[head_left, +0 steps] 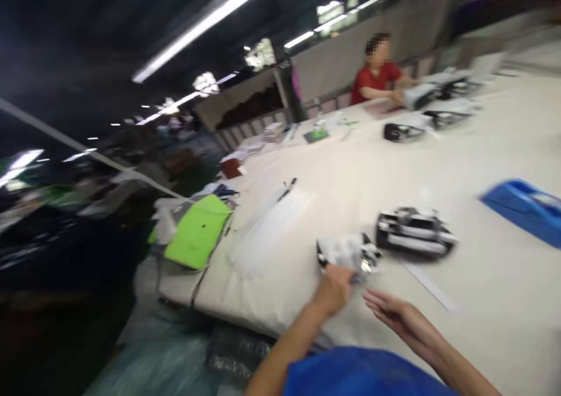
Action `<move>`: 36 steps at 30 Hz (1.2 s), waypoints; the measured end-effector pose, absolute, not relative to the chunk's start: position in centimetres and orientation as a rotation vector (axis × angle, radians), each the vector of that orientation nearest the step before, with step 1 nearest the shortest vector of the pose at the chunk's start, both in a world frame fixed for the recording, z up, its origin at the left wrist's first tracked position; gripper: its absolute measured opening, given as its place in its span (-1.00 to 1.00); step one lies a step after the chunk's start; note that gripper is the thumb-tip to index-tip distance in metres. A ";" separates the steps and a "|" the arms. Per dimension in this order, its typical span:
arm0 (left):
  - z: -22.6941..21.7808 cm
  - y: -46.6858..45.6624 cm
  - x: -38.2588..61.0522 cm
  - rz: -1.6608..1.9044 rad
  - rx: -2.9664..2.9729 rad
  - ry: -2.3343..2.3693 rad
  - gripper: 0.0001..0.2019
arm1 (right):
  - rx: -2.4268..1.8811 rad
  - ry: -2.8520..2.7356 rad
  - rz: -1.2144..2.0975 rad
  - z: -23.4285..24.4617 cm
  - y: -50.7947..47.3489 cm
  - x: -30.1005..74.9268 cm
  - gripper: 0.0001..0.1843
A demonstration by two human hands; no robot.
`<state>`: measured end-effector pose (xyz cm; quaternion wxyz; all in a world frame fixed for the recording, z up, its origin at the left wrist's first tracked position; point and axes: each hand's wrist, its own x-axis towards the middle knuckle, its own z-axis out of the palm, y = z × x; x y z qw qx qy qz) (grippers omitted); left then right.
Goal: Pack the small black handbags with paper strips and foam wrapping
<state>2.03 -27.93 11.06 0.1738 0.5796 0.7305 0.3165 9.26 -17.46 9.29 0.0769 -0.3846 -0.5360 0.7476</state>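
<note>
My left hand (335, 291) is closed on the near edge of a small black-and-white bundle (344, 250). Blur hides what the bundle is made of, though a shiny spot shows at its right end. My right hand (397, 314) is held apart from it, to the right, with the fingers stretched out and nothing in them. Just beyond, a second black-and-white bundle (414, 232) with pale stripes lies on the table. A narrow white strip (429, 288) rests in front of that bundle.
The wide table (342, 180) has a pale cover. White sheets (269, 229) and a dark pen-like item (287, 190) lie to the left, a green panel (197, 232) at the left edge, a blue holder (521, 209) at right. Across the table, a person in red (372, 83) handles similar bundles.
</note>
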 end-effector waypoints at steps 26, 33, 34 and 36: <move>13.2 -10.7 -10.7 0.365 1.748 2.110 -0.59 | -1.668 -0.302 2.022 -1.9 -20.7 28.8 -0.83; 12.6 -13.1 -9.4 0.107 1.791 1.992 -0.69 | -1.627 -0.535 2.085 -2.7 -19.5 26.6 -0.81; 12.6 -13.3 -9.2 0.089 1.802 1.995 -0.68 | -1.623 -0.579 2.096 -2.8 -19.4 26.2 -0.82; 12.6 -13.4 -9.0 0.043 1.827 2.001 -0.67 | -1.617 -0.654 2.112 -3.2 -19.3 25.4 -0.84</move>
